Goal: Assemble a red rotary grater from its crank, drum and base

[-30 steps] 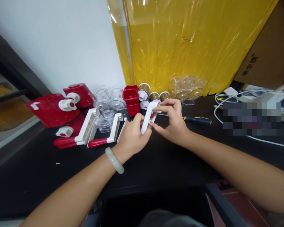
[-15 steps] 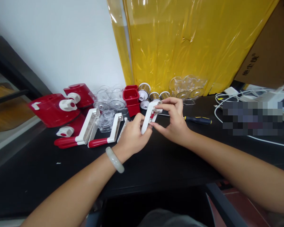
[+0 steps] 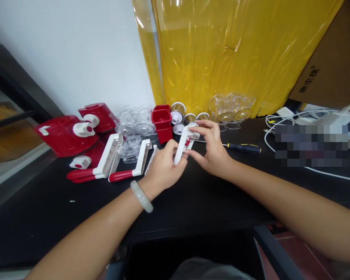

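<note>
Above the table's middle, my left hand point(image 3: 166, 163) is closed around the lower end of a white plastic crank handle point(image 3: 181, 147), held tilted. A small red part point(image 3: 188, 142) shows inside its hollow side. On the right side of that handle, my right hand point(image 3: 211, 146) has its fingers bent over the top end and its thumb at the lower edge; whether anything small sits between them is hidden. Just left of my left hand lie white crank handles with red grips point(image 3: 121, 176). A screwdriver point(image 3: 243, 148) with a dark blue and yellow handle lies right of my right hand.
Red plastic housings point(image 3: 65, 134) with white knobs stand at the left. Along the back are clear plastic parts point(image 3: 135, 120), red hoppers point(image 3: 162, 120), metal grater drums point(image 3: 177, 109) and more clear cups point(image 3: 233, 109). White cables point(image 3: 266, 136) and a cardboard box point(image 3: 326, 58) are at the right.
My right hand has shifted slightly left, with its fingers further over the top end of the crank handle. My left hand and the other things have stayed put.
</note>
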Available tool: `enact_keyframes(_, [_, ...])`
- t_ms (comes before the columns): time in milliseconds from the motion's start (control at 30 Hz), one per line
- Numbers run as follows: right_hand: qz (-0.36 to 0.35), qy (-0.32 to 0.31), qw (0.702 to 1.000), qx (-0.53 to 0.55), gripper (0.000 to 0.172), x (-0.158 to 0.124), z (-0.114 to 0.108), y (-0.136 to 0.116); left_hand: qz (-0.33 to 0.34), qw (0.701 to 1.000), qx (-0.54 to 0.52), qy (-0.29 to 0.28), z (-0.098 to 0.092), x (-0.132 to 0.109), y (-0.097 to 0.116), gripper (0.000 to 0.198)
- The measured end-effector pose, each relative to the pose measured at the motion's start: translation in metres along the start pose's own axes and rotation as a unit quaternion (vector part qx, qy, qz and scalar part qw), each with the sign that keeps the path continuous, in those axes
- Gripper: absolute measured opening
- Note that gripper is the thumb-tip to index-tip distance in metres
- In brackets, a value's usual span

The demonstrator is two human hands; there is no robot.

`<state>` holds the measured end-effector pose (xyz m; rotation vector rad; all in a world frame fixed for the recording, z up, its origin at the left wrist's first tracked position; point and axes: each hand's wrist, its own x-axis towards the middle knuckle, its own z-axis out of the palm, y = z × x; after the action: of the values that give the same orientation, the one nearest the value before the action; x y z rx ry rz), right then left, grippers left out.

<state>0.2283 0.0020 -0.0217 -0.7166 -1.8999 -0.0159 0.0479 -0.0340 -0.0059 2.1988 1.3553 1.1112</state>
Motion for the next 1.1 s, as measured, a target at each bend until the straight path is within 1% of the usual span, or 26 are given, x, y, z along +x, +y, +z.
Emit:
enact_keyframes(200, [0.006,0.001,1.000,0.016,0.061,0.000,0.001,0.002,0.013,1.000,-0.016,-0.007,-0.001,0.000,0.000,0.009])
enact_keyframes(367, [0.021,-0.004,0.999,0.034,0.066,0.000,0.000,0.001,0.017,1.000,-0.021,-0.007,-0.001,0.000,0.000,0.009])
enact_keyframes(500, [0.045,-0.007,0.994,0.097,0.076,-0.002,0.004,0.005,0.002,0.999,-0.039,-0.008,-0.001,0.002,0.000,0.011])
enact_keyframes(567, [0.075,-0.017,0.984,0.158,0.083,-0.004,0.009,0.010,-0.008,0.999,-0.052,-0.005,-0.001,0.003,0.001,0.011])
enact_keyframes(633, [0.110,-0.037,0.967,0.227,0.084,-0.006,0.014,0.015,-0.012,0.998,-0.065,-0.001,-0.001,0.003,0.001,0.011])
enact_keyframes(767, [0.163,-0.081,0.924,0.337,0.080,-0.007,0.019,0.020,-0.011,0.997,-0.073,-0.005,-0.001,0.003,0.002,0.010])
enact_keyframes(900, [0.191,-0.108,0.890,0.399,0.073,-0.005,0.017,0.013,0.002,0.998,-0.065,-0.017,-0.002,0.002,0.002,0.010])
enact_keyframes(1000, [0.192,-0.112,0.879,0.422,0.066,-0.003,0.016,0.007,0.010,0.998,-0.062,-0.024,-0.002,0.001,0.001,0.011])
enact_keyframes(1100, [0.192,-0.107,0.878,0.426,0.062,-0.003,0.016,0.005,0.012,0.998,-0.063,-0.025,-0.001,0.000,0.001,0.011])
